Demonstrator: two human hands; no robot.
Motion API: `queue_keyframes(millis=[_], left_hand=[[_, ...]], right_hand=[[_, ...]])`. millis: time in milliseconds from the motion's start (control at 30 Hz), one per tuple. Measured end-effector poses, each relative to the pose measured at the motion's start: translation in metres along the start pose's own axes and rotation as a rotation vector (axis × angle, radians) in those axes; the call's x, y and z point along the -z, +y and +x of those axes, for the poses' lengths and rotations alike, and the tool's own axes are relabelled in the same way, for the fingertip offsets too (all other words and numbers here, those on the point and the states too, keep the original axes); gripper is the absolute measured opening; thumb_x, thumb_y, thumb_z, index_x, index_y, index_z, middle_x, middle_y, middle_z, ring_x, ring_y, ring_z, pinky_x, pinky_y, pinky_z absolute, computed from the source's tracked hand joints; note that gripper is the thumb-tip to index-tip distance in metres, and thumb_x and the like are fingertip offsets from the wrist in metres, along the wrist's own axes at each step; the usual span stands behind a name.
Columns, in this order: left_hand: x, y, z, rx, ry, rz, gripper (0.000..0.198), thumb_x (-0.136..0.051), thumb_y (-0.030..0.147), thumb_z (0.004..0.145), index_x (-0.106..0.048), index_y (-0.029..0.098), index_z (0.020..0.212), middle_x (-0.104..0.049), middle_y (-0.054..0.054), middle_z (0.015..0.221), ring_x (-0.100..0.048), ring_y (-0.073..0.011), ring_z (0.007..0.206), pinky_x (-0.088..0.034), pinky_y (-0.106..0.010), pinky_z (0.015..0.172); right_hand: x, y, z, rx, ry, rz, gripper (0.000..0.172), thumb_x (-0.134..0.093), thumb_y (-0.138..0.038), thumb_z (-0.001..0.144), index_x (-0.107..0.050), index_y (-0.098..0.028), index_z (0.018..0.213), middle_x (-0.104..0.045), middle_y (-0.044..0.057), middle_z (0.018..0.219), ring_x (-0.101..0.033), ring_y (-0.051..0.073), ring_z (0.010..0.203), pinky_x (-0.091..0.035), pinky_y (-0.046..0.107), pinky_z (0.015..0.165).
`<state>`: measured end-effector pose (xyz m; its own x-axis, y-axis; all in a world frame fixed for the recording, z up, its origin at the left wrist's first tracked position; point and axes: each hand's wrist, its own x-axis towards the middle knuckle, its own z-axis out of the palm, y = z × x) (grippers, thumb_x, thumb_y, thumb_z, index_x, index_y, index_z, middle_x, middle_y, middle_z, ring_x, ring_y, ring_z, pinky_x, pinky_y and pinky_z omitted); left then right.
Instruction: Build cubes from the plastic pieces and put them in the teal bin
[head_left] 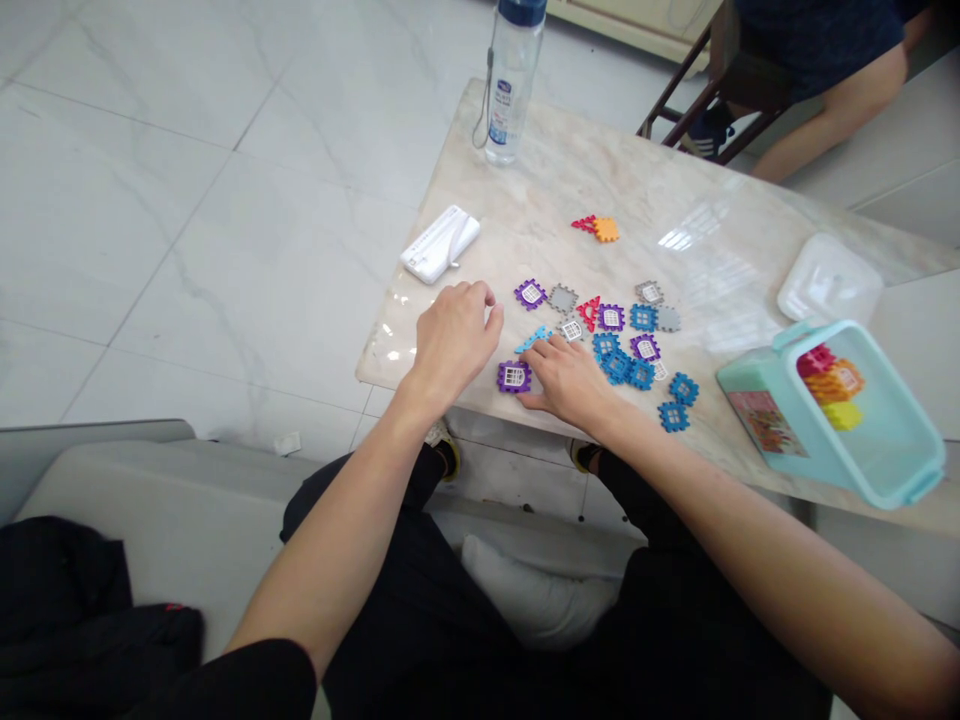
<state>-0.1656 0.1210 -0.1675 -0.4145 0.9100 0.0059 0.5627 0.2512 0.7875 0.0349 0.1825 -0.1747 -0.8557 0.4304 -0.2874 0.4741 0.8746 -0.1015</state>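
One purple window piece (514, 377) is lying on the counter (390, 350) beside the right hand (566, 378), whose thumb and fingers are resting apart, while whether the curled left hand (456, 335) is gripping anything I cannot tell

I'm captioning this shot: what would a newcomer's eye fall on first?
Probably the colourful toothed tiles scattered over the pale table beside the person's right hand. Next, perhaps, the turquoise tub at the right, with bright pieces showing inside, and the tall clear bottle standing near the table's far left corner.
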Motion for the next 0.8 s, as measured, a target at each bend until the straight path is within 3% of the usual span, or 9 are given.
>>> queue_keyframes(millis=[167, 467, 600, 700, 800], left_hand=[[-0.001, 0.000, 0.000, -0.012, -0.009, 0.033, 0.012, -0.064, 0.033, 0.103, -0.068, 0.024, 0.095, -0.070, -0.013, 0.106, -0.060, -0.0357, 0.114, -0.046, -0.046, 0.101], [-0.002, -0.003, 0.001, -0.039, -0.022, 0.178, 0.016, -0.061, 0.036, 0.104, -0.073, 0.024, 0.102, -0.075, -0.013, 0.107, -0.066, -0.0351, 0.112, -0.050, -0.046, 0.097], [-0.001, 0.004, 0.000, -0.022, -0.075, 0.365, 0.025, -0.053, 0.036, 0.107, -0.075, 0.025, 0.112, -0.080, -0.013, 0.115, -0.070, -0.0336, 0.110, -0.054, -0.046, 0.093], [-0.002, 0.011, 0.001, -0.040, -0.092, 0.428, 0.027, -0.052, 0.037, 0.108, -0.075, 0.025, 0.114, -0.082, -0.012, 0.118, -0.072, -0.0340, 0.111, -0.055, -0.045, 0.090], [-0.006, 0.018, 0.003, -0.062, -0.101, 0.444, 0.026, -0.054, 0.038, 0.107, -0.076, 0.025, 0.112, -0.083, -0.012, 0.118, -0.074, -0.0348, 0.109, -0.055, -0.045, 0.087]], right_hand=[[0.000, 0.000, 0.000, -0.002, -0.003, 0.003, 0.037, -0.080, -0.043, 0.099, -0.071, -0.015, 0.121, -0.073, 0.017, 0.121, -0.061, 0.036, 0.119, -0.047, 0.043, 0.099], [0.004, 0.012, -0.004, -0.015, -0.035, -0.002, 0.057, -0.084, -0.053, 0.096, -0.068, -0.012, 0.132, -0.073, 0.020, 0.129, -0.064, 0.038, 0.124, -0.050, 0.045, 0.103], [0.025, 0.055, -0.020, -0.022, -0.218, 0.205, 0.056, -0.089, -0.047, 0.092, -0.071, -0.017, 0.135, -0.078, 0.015, 0.127, -0.072, 0.033, 0.118, -0.055, 0.038, 0.098], [0.034, 0.102, -0.045, -0.183, -0.288, 0.344, 0.042, -0.084, -0.048, 0.095, -0.076, -0.022, 0.126, -0.081, 0.009, 0.117, -0.077, 0.026, 0.102, -0.057, 0.033, 0.087], [0.029, 0.147, -0.072, -0.403, -0.254, 0.281, 0.037, -0.081, -0.043, 0.098, -0.076, -0.020, 0.127, -0.082, 0.010, 0.116, -0.078, 0.027, 0.100, -0.058, 0.033, 0.087]])
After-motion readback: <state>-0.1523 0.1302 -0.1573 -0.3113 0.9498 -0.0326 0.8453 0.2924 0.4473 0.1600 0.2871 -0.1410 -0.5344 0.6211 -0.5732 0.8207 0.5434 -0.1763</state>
